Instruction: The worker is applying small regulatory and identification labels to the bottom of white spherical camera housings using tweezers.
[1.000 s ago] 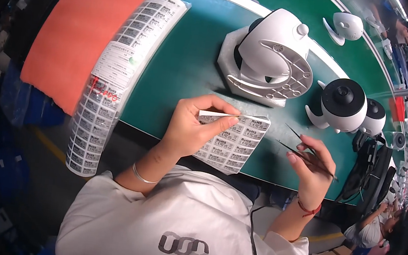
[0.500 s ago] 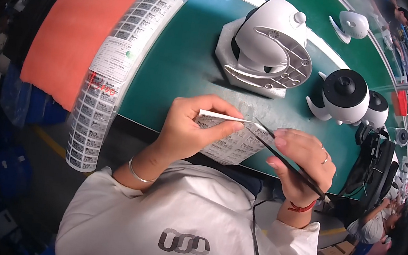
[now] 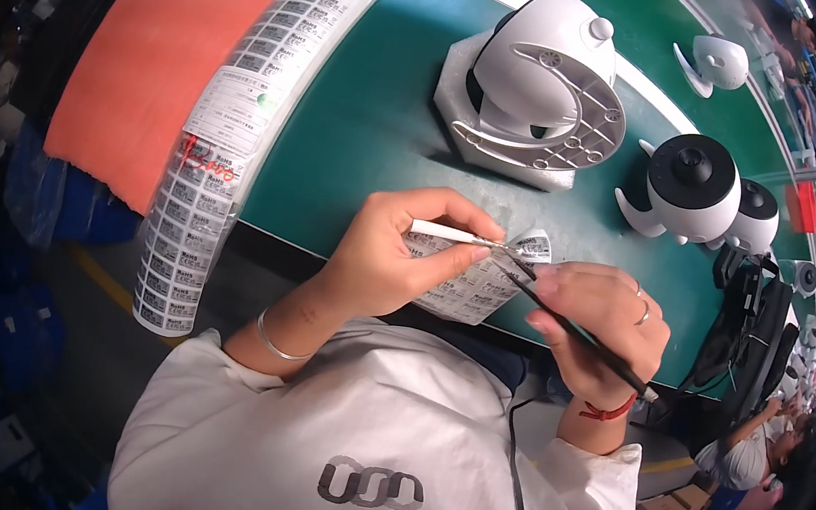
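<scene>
My left hand (image 3: pixel 390 253) pinches a sheet of small printed labels (image 3: pixel 469 292) between thumb and fingers, its upper edge bent over. From the other side my right hand (image 3: pixel 607 318) grips black tweezers (image 3: pixel 587 340). Their tips meet the sheet's bent edge just beyond my left fingertips; whether a label is caught between them is too small to tell. One corner of the sheet curls up behind the tips. Past my hands, a white device body (image 3: pixel 539 79) with its ribbed underside showing rests on a pale foam block (image 3: pixel 456 84).
An orange sheet (image 3: pixel 163 66) and a long strip of labels in clear wrap (image 3: pixel 238 110) hang over the left table edge. White round devices with black fronts (image 3: pixel 690 181) stand at right, beside black straps (image 3: pixel 738 318). Another white device (image 3: pixel 720 61) sits farther back.
The sheet's upper edge has tilted and bent further, and its corner now curls up beside the tweezer tips. My right hand has shifted slightly left with the tweezers.
</scene>
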### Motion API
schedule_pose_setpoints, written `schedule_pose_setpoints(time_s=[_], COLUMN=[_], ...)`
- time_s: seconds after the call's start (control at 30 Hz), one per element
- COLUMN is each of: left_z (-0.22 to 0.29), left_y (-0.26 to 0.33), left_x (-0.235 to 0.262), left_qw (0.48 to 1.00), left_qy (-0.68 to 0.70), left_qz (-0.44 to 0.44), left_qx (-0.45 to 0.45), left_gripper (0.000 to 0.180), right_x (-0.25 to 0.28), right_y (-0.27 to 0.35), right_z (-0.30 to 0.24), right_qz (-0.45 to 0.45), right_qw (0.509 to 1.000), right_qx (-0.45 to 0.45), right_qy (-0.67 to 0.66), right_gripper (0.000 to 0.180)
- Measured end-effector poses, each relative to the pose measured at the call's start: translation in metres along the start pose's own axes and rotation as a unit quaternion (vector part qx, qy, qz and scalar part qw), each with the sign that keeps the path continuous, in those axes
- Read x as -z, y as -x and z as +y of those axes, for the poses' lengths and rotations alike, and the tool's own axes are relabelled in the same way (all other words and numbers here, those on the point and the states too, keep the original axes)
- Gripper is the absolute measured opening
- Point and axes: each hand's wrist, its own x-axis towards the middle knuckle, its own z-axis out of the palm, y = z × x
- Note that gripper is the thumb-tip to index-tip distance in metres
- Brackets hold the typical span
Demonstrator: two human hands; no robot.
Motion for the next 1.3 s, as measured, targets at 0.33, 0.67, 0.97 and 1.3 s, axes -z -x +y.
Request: schedule_pose_setpoints(time_s=[0.33,0.67,0.97,1.3], left_z=[-0.008,-0.001,0.004,0.015], left_y=[0.001,0.002,-0.001,0.003], left_x=[0.002,0.004,-0.002,-0.002], left_qw=[0.999,0.996,0.998,0.991], left_qy=[-0.022,-0.039,0.012,-0.066], left_qz=[0.026,0.04,0.067,0.044], left_qx=[0.026,-0.072,-0.012,-0.108], left_gripper=[0.013,0.008,0.014,0.009], right_x=[0.001,-0.023,-0.031,-0.043], right_y=[0.0,0.006,0.002,-0.015], right_z=[0.007,0.005,0.017,0.013], right_qz=[0.05,0.136,0.131,0.265], right_qw=[0.997,0.983,0.975,0.964], right_qx=[-0.024,-0.067,-0.066,-0.017], right_qy=[-0.047,-0.105,-0.168,-0.031], right_gripper=[0.02,0.027,0.031,0.038])
